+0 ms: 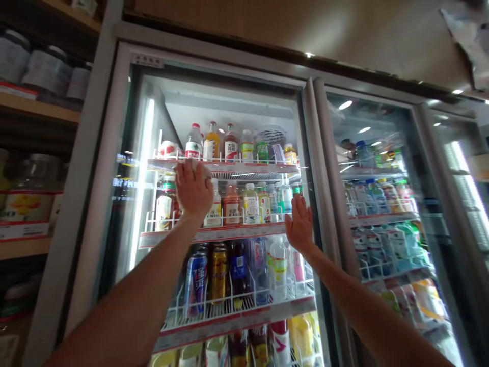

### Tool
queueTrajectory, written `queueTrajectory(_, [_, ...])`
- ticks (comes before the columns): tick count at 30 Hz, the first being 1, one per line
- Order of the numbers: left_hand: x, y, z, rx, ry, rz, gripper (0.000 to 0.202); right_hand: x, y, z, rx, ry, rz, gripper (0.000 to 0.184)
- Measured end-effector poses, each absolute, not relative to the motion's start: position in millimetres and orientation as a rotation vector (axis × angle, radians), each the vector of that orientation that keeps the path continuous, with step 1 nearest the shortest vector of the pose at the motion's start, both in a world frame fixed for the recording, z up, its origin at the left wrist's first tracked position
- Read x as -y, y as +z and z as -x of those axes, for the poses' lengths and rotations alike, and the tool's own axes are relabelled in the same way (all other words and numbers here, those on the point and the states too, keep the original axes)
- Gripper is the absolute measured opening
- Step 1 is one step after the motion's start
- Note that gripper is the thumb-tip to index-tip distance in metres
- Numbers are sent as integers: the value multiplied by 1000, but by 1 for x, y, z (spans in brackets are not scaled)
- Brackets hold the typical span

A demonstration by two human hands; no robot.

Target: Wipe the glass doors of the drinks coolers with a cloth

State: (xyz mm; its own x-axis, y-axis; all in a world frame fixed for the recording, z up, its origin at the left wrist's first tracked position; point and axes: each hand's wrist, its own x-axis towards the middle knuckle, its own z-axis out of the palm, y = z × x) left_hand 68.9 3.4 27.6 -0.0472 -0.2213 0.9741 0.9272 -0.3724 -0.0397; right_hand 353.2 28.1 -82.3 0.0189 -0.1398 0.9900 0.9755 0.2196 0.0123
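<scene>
Three glass doors fronted a long drinks cooler [214,56], which filled most of the view. Its left door [126,214] stood closed in a grey frame, straight ahead of the person. Wooden shelving [38,109] ran to the left of the cooler, carrying blurred jars and boxes. The middle door [382,204] showed rows of bottles washed out by glare.

Behind the left door sat white wire shelves [229,168]. Bottles [231,145] with coloured labels stood in rows on the upper two. Cans [219,272] and more bottles stood on the third, with further bottles on the lowest one in view.

Both hands lay on the glass of the left door. The left hand [193,191] was raised to the edge of the top shelf, palm flat to the pane and fingers open and close together. A pale patch showed at its fingertips, but I could not tell whether it was a cloth or a bottle behind the glass. The right hand [300,224] rested lower, near the door's right edge, with fingers stretched upward and open, gripping nothing.
</scene>
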Motion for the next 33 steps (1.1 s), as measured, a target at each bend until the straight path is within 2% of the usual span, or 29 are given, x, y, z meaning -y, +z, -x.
queueTrajectory(4, [-8,-21,-166,526,-1183,1646,38,-25,-83,-363,1252,-1103,892,53])
queueTrajectory(7, [-10,-39,-185,390,-987,1735,38,-16,-81,-384,1291,-1097,873,53])
queueTrajectory(13, [-8,-14,-157,777,-1449,1371,44,-5,-83,-402,1310,-1082,784,53])
queueTrajectory(18, [-12,-87,-257,402,-992,1699,38,-4,-92,-395,1374,-1029,730,53])
queueTrajectory(20, [-12,-114,-263,362,-915,1738,40,-1,-97,-403,1397,-1036,715,54])
queueTrajectory(22, [-10,-122,-232,466,-978,1703,40,2,-105,-415,1422,-1044,701,54])
queueTrajectory(26, [-5,-102,-144,908,-1453,1276,49,10,-121,-422,1476,-1015,680,55])
queueTrajectory(28, [-2,-101,-141,1012,-1576,1148,53,14,-128,-412,1509,-982,683,56])
queueTrajectory(30, [0,-116,-169,923,-1432,1300,52,16,-135,-396,1530,-957,677,58])
queueTrajectory(33, [2,-154,-215,617,-998,1640,45,17,-145,-380,1543,-958,675,60])
